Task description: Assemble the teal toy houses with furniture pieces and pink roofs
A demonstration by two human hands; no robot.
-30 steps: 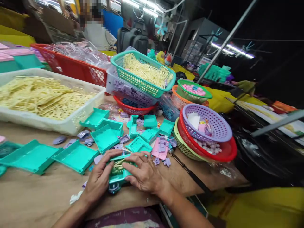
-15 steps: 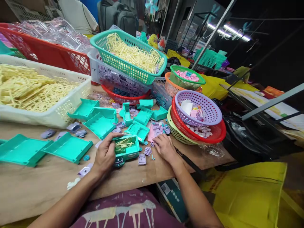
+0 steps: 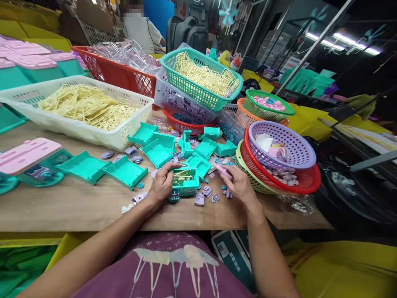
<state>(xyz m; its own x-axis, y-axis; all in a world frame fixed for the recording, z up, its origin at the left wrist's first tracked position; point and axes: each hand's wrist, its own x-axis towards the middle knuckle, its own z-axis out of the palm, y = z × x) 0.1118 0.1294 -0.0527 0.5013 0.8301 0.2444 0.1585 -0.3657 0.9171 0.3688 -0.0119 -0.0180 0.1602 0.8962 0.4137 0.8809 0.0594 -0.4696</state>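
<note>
My left hand (image 3: 161, 183) is closed on the left end of a small teal plastic box (image 3: 190, 189), which sits on the table. Pale yellow rods show inside its open top, and a dark teal wheel is at its near left corner. In my right hand (image 3: 239, 185) is a pink flat plastic panel (image 3: 223, 171), tilted and held above the table between thumb and fingers. Small purple parts (image 3: 199, 199) lie in front of the box. Beyond it are several empty teal shells (image 3: 157, 152), heaped with more purple bits.
A white basket (image 3: 124, 136) of yellow frames stands back left. Behind are a red crate (image 3: 108, 68) and a stacked green basket (image 3: 201, 89). Purple and red baskets (image 3: 281, 159) stand at right. Pink-topped teal pieces (image 3: 29, 155) line the left. A person (image 3: 141, 31) is in the background.
My right hand has lifted the pink panel off the table, and the small parts that lay on it are now beside it. My left hand stays on the box. The view has swung left.
</note>
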